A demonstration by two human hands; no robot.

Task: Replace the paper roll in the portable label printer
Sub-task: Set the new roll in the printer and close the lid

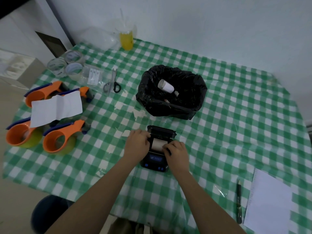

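Head view: one black label printer (154,163) near centre on checked plastic tablecloth (219,132), lid up, one white paper roll (157,144) in its bay. Left hand (137,144) and right hand (177,153) both pinch the roll's ends. Four orange tape dispensers (55,141) left. Black bin bag (172,92) holds cardboard cores.
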